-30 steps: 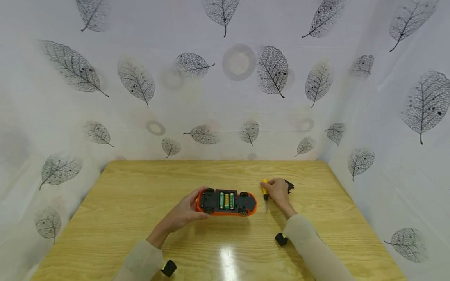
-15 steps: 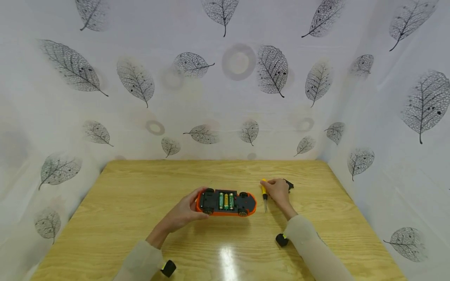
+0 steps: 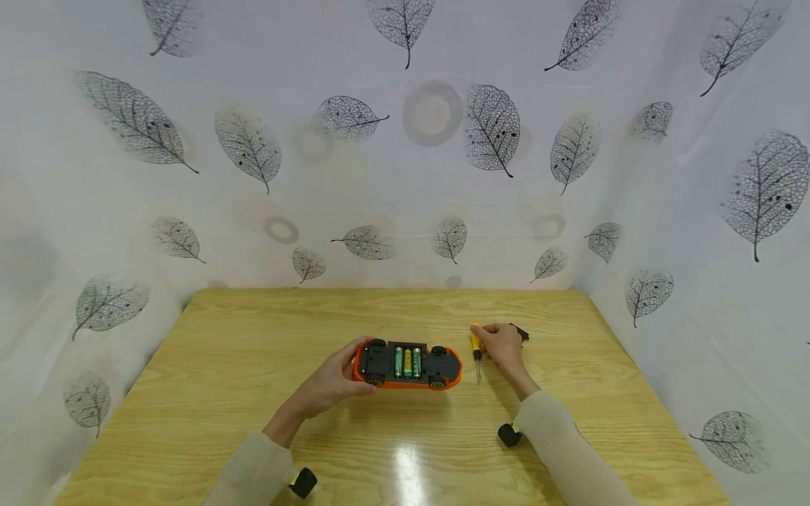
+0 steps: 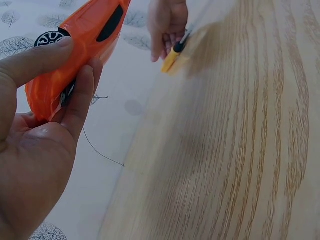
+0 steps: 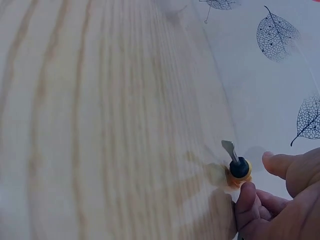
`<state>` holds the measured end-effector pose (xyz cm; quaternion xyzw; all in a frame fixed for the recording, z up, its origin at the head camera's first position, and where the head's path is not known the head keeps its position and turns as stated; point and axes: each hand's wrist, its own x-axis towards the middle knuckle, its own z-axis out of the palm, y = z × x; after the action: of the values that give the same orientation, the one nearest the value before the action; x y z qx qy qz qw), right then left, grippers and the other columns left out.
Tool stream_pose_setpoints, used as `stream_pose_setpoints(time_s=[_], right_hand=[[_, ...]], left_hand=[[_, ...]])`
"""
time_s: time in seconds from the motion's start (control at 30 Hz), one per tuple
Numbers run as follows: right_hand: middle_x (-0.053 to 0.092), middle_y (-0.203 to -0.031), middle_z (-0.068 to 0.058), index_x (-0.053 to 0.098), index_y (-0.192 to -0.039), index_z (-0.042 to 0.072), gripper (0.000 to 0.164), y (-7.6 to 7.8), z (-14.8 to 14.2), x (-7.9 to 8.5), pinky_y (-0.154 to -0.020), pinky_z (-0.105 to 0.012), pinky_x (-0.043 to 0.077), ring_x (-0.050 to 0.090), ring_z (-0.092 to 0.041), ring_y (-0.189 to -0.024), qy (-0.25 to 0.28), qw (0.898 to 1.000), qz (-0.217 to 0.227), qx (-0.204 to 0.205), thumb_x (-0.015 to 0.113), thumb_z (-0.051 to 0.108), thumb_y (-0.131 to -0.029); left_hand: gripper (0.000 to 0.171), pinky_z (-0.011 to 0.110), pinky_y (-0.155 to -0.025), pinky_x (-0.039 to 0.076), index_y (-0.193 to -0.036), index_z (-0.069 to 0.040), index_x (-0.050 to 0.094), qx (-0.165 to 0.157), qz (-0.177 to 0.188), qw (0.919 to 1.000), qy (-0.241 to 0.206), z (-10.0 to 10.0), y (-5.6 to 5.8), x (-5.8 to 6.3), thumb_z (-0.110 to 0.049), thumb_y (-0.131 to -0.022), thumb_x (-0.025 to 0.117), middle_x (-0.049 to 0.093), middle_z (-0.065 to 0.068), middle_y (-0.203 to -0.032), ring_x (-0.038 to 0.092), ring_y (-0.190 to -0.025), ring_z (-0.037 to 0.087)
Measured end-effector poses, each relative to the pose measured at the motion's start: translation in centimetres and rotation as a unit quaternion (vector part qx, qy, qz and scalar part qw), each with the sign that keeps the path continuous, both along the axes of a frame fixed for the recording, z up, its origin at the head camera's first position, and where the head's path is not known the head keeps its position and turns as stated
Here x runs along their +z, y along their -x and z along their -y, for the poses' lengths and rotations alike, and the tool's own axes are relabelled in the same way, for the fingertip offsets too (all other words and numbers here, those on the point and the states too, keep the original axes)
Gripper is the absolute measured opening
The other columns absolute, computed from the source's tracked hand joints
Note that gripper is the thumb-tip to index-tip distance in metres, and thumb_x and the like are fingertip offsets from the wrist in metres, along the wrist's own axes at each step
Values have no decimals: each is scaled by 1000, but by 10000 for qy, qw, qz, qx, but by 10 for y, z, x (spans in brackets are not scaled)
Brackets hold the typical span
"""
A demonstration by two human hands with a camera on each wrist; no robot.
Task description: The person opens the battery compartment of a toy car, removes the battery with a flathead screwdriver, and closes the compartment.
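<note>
In the head view, my left hand (image 3: 329, 383) holds an orange toy car (image 3: 454, 372) by one end, underside turned up. Its battery bay is uncovered, with green and yellow batteries (image 3: 408, 362) side by side. The left wrist view shows the thumb near a wheel and fingers around the body of the car (image 4: 82, 35). My right hand (image 3: 502, 344) is at the yellow handle of a screwdriver (image 3: 477, 344), whose tip points toward me. Seen from the right wrist, the thumb (image 5: 280, 165) stands apart from the screwdriver (image 5: 240, 169), and the curled fingers are right beside its handle.
A small black piece (image 3: 520, 333), partly hidden, lies just beyond my right hand. The wooden table (image 3: 253, 316) runs back to a white curtain (image 3: 430, 176) printed with leaves, which also hangs at both sides.
My right hand has shifted very slightly to the right beside the screwdriver. The toy car and my left hand stay in place.
</note>
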<state>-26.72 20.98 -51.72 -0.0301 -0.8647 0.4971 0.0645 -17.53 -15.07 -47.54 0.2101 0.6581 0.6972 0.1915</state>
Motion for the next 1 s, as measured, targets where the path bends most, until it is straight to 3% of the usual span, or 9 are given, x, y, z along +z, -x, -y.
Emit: stream_pose_setpoints(time_s=[0.33,0.6,0.8,0.9,1.0], right_hand=[[70,-78,-18,75,-110,-6,33,-6,-4,7,-56,-27,52,63,-22,-62,486,9987,178,-1,72,25,-100],[71,-102,-25,72,-121,-3,42,-16,0,26,-70,-39,62,69,-35,-82,672,9975,227,30,71,33,-100],[70,-110,-26,72,-122,-1,43,-27,7,43,-74,-45,63,68,-34,-85,716,9973,111,134,71,36,-99],[70,-112,-24,72,-124,1,44,-35,12,52,-74,-44,62,67,-36,-87,698,9972,21,263,71,38,-100],[70,-112,-22,72,-124,2,43,-42,18,60,-69,-36,60,67,-37,-89,712,9964,-124,446,70,38,-100]], left_hand=[[93,35,-100,55,-162,-3,23,56,64,9999,96,-1,1,-1,5,-87,78,31,26,-160,47,-138,39],[92,35,-100,55,-162,-3,22,70,84,9998,159,-1,2,0,4,-89,77,30,28,-160,49,-137,39],[91,34,-100,55,-162,-3,21,90,64,9998,191,-1,2,0,6,-89,75,29,29,-160,49,-137,38],[91,34,-100,55,-162,-2,21,77,83,9998,185,-1,2,0,5,-90,75,28,30,-160,49,-136,38],[91,34,-100,55,-162,-2,21,64,86,9998,164,-2,2,0,5,-90,75,28,30,-160,49,-136,38]])
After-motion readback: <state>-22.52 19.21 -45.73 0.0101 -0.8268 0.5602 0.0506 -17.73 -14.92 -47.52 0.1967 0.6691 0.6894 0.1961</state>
